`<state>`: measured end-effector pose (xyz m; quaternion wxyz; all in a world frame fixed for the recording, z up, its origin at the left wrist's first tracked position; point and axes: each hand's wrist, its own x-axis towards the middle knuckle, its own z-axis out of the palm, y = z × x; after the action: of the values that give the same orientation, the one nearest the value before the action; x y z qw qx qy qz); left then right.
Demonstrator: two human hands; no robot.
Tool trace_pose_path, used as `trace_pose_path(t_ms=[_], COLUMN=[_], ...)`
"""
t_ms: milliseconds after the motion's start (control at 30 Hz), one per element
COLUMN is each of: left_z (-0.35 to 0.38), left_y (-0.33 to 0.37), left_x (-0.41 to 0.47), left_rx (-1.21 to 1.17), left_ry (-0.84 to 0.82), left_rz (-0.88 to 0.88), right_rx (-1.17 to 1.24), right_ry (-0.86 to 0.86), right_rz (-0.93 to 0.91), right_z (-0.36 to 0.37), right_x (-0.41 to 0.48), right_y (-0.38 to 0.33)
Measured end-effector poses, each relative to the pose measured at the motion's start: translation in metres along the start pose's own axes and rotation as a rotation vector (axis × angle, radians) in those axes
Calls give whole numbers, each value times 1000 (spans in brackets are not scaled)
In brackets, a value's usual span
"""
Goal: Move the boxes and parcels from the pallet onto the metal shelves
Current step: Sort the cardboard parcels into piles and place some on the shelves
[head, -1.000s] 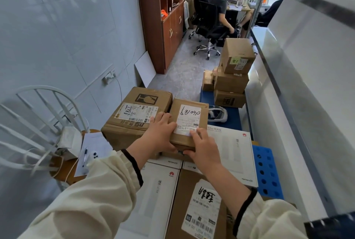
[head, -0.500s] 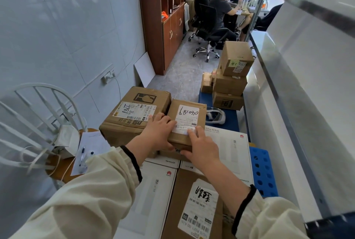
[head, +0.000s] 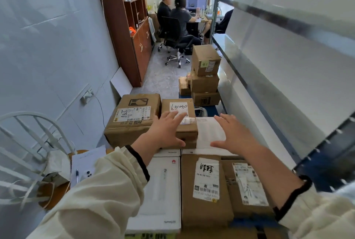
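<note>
**Hands over small box**

L hand (head: 166,130) fingers spread, lying on small brown box (head: 180,121) atop stacked cartons; R hand (head: 234,134) open, hovering beside it over white box (head: 210,133); metal shelf (head: 269,77) at right; tiled wall left.

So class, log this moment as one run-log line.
left hand: open on small brown box | right hand: open above white box | metal shelf: bare
</note>
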<state>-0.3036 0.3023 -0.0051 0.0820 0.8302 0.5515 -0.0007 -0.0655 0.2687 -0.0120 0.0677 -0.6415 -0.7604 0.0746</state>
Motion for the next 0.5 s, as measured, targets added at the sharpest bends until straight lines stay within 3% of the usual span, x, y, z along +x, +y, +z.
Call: trace_pose_path(t_ms=[267,500], left_z=[10,20], left_y=[75,228], left_x=[-43,-76], left_rx=[11,-29], left_ry=[86,67], left_rz=[318,695], right_rx=[25,-3], right_ry=[144,218], right_rz=[225,571], right_z=[-23,-55], right_x=[-135,-311], right_y=[5,41])
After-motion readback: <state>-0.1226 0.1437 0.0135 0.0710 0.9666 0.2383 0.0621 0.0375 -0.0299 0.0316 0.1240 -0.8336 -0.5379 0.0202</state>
